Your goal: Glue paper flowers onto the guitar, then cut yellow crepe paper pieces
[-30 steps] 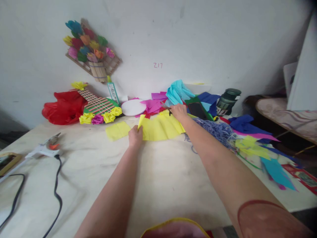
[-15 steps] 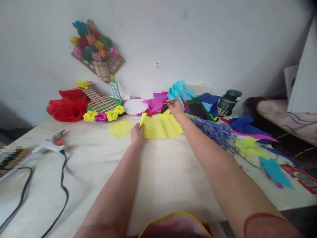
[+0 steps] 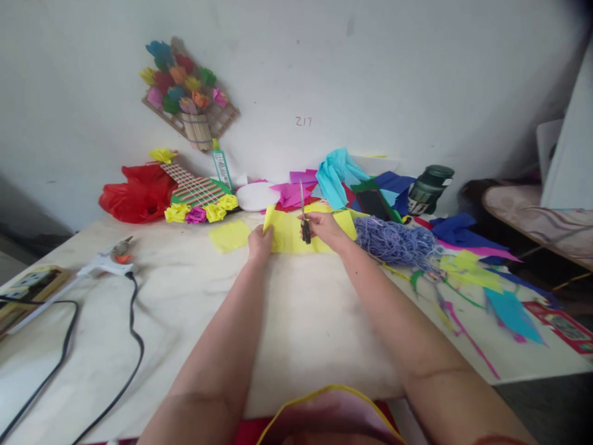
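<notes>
My left hand [image 3: 260,242] pinches the left end of a yellow crepe paper sheet [image 3: 282,233], its edge folded up by the thumb. In my right hand [image 3: 323,227] is a pair of scissors [image 3: 305,231] with dark handles, the blades pointing up and away from me over the sheet. Whether the blades touch the paper I cannot tell. A smaller yellow paper piece [image 3: 229,236] lies flat just left of my left hand. Right of my right hand sits a heap of blue-purple shredded strands [image 3: 396,241].
A white glue gun [image 3: 106,262] with a black cord lies at left, beside a power strip [image 3: 34,287]. Along the wall stand a flower-trimmed craft [image 3: 197,188], red plastic [image 3: 139,194], a white disc [image 3: 256,196], coloured papers [image 3: 338,176] and a dark green bottle [image 3: 430,188].
My right hand has moved down and left, bringing the scissors nearer over the yellow paper, and the blades have swung from pointing right to upright. The left hand keeps its hold.
</notes>
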### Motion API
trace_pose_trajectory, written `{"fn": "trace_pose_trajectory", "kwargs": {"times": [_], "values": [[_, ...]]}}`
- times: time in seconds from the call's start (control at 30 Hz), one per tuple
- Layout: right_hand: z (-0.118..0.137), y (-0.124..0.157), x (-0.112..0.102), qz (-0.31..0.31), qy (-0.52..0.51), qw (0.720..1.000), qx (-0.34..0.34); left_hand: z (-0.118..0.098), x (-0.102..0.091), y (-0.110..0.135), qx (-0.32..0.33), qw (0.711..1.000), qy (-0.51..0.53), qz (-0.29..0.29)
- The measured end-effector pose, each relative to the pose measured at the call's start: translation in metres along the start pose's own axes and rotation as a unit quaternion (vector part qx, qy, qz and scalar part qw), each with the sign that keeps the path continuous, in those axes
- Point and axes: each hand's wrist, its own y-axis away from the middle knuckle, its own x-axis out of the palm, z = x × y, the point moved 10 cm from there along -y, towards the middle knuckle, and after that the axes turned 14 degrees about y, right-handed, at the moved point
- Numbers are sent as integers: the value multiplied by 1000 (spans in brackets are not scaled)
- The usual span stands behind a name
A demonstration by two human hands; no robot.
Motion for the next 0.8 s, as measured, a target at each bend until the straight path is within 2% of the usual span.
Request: {"fn": "trace_pose_trajectory", "kwargs": {"times": [0.17, 0.3, 0.4, 0.6, 0.67, 0.8], "values": [[-9, 8, 18, 16, -61, 998, 5, 1, 2, -3, 18, 999, 18, 21], [-17, 12, 26, 15, -45, 999, 23, 2, 0, -4, 10, 1000, 13, 13], [-21, 17, 32, 41, -42, 998, 31, 2, -3, -4, -2, 1000, 4, 0], [-20, 22, 39, 91, -129, 987, 19, 2, -6, -4, -11, 1000, 13, -16], [-24, 21, 35, 75, -122, 989, 26, 3, -7, -4, -11, 1000, 17, -22], [-39, 16, 14, -2, -40, 998, 51, 5, -10, -6, -2, 999, 20, -28]]}}
